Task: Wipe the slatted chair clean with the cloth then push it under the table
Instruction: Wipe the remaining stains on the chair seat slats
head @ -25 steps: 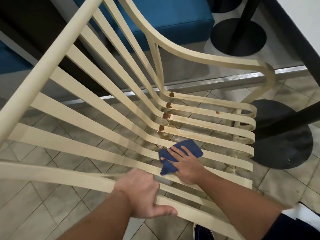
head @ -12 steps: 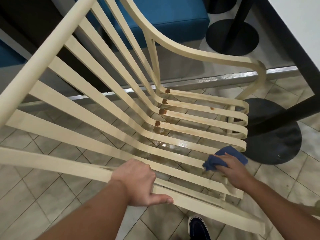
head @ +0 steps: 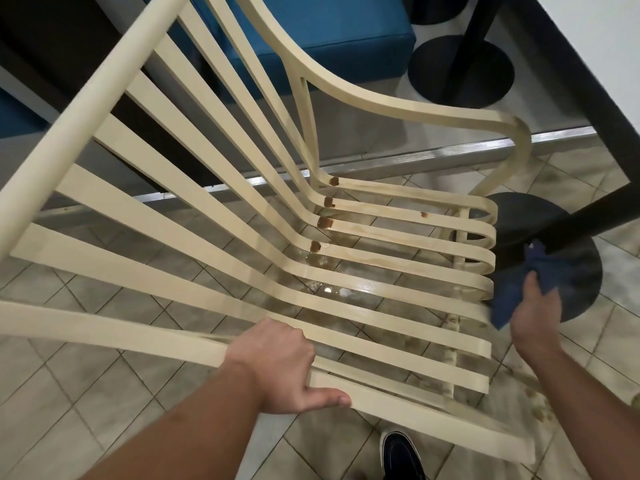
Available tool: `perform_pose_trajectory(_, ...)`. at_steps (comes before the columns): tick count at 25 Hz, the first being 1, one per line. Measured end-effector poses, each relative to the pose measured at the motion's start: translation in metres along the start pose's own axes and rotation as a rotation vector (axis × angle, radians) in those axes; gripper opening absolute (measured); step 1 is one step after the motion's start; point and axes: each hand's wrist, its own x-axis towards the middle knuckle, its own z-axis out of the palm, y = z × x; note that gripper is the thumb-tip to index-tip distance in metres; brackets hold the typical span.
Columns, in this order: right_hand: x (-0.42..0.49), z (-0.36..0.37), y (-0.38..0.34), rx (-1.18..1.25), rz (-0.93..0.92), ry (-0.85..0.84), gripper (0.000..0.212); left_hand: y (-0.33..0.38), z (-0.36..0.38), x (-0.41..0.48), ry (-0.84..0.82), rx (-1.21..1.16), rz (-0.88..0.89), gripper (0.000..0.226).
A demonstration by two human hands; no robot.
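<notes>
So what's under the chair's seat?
Through the gaps in the slatted chair you see floor tiles with a shiny wet patch. The slats cover strips of floor, so anything there is hidden.

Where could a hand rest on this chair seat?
The near seat slats, between the left hand and the right hand holding the blue cloth, lie bare. Crowded: brown stains at the far slats' bend; black table base past the front.

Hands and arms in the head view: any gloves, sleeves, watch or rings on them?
No. The left hand and right hand are bare, without gloves, and no ring or watch shows. Both forearms are uncovered as far as the frame shows; no sleeve is in view.
</notes>
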Motion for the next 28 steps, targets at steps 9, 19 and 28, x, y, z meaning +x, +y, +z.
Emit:
perform_pose_trajectory(9, -0.020, 0.057, 0.032, -0.894, -0.447, -0.287, 0.067, -0.001, 0.001, 0.001, 0.020, 0.010, 0.034, 0.096)
perform_pose_trajectory(19, -0.055, 0.118, 0.004, -1.235, -0.684, -0.505, 0.067, -0.001, -0.003, -0.002, 0.013, -0.034, 0.046, 0.099)
perform_pose_trajectory(28, -0.112, 0.221, -0.034, -1.210, -0.740, -0.649, 0.067, -0.002, -0.005, -0.002, 0.032, -0.052, 0.065, 0.094)
